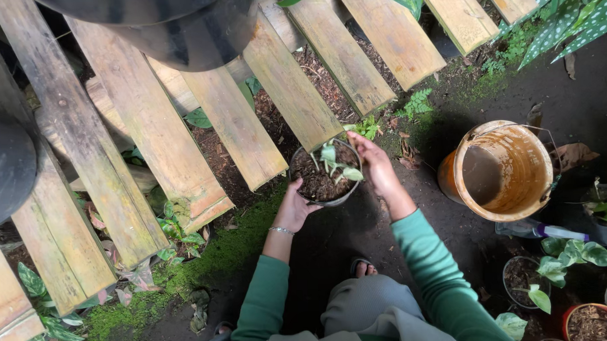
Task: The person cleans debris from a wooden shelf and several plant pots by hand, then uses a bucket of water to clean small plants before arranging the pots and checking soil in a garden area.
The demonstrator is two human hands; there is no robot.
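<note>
Nearest us, at six o'clock, our green sleeves [433, 267] reach forward. Our left hand [295, 206] cups the near rim of a small black pot [326, 174] of soil with a pale-leafed seedling [335, 164], fingers curled against it. Our right hand [376, 165] grips its three o'clock rim. An orange bucket [502, 170] stands at three o'clock; wooden slats [287, 83] lie beyond at twelve.

A small round black plastic pot [326, 172] is sitting upright, filled with dark crumbly soil and holding a young plant with pale green leaves [335, 164]. It is hanging over dark ground, just below the slatted bamboo platform's lower edge.
</note>
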